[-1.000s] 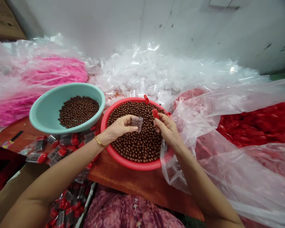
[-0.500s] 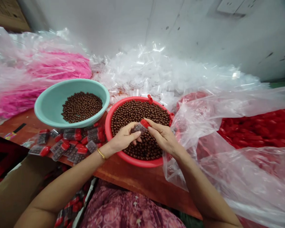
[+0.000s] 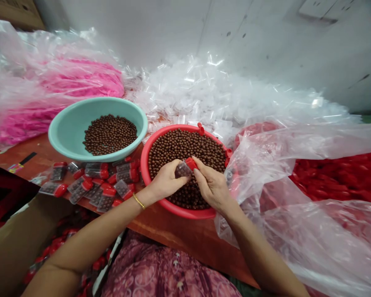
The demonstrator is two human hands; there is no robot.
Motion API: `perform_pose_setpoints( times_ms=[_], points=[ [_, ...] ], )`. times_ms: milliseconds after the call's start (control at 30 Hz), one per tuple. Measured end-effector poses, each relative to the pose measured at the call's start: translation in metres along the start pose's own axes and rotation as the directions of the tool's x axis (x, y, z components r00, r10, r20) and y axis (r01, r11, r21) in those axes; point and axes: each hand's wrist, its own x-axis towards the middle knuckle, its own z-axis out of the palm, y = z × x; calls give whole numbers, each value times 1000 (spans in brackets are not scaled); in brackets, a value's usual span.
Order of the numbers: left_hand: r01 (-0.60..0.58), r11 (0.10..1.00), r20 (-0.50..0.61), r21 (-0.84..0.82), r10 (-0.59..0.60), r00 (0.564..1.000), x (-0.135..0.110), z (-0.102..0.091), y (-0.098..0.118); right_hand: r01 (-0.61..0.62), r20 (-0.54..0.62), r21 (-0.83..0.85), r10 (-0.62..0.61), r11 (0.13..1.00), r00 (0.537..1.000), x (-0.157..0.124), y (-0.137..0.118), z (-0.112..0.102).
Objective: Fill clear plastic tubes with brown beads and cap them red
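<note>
Over the red basin (image 3: pixel 144 159) of brown balls (image 3: pixel 185 142), both hands meet on one small clear plastic bottle (image 3: pixel 182 169). My left hand (image 3: pixel 165 181) is closed around its body, which looks filled with dark balls. With thumb and fingers, my right hand (image 3: pixel 212 181) pinches the red cap (image 3: pixel 191 163) at the bottle's upper right end. The cap sits on the bottle's mouth; whether it is fully seated I cannot tell. Left of the basin lie several filled bottles with red caps (image 3: pixel 106 198) in a loose pile.
A teal basin (image 3: pixel 62 136) with more brown balls stands at the left. Behind are a bag of pink pieces (image 3: pixel 80 80) and a heap of clear empty bottles (image 3: pixel 198 90). A bag of red caps (image 3: pixel 343 175) lies at right. Below the table edge, a box holds capped bottles (image 3: pixel 55 243).
The view has shifted slightly, moving the scene a little to the right. Both hands stay on the same bottle, and the left fingers that showed beneath it are now hidden.
</note>
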Motion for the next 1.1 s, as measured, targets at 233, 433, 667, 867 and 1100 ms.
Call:
perform_pose_setpoints(
  times_ms=[233, 433, 667, 867, 1100],
  points=[
    [-16, 970, 31, 242, 9, 999, -4, -1, 2, -34, 36, 36, 33, 999, 999, -3, 4, -1],
    [-16, 932, 53, 362, -3, 999, -6, 0, 8, 16, 105, -29, -13, 999, 994, -6, 7, -3],
    [4, 857, 93, 515, -61, 994, -7, 0, 12, 257, 222, -399, -179, 880, 959, -12, 12, -4],
    [-82, 853, 162, 515, -3, 987, -5, 3, 18, 38, 73, -87, -31, 996, 997, 6, 10, -18],
    [-123, 780, 182, 614, 11, 983, -12, 10, 19, -252, 130, 366, 218, 896, 967, 27, -2, 12]
  ],
)
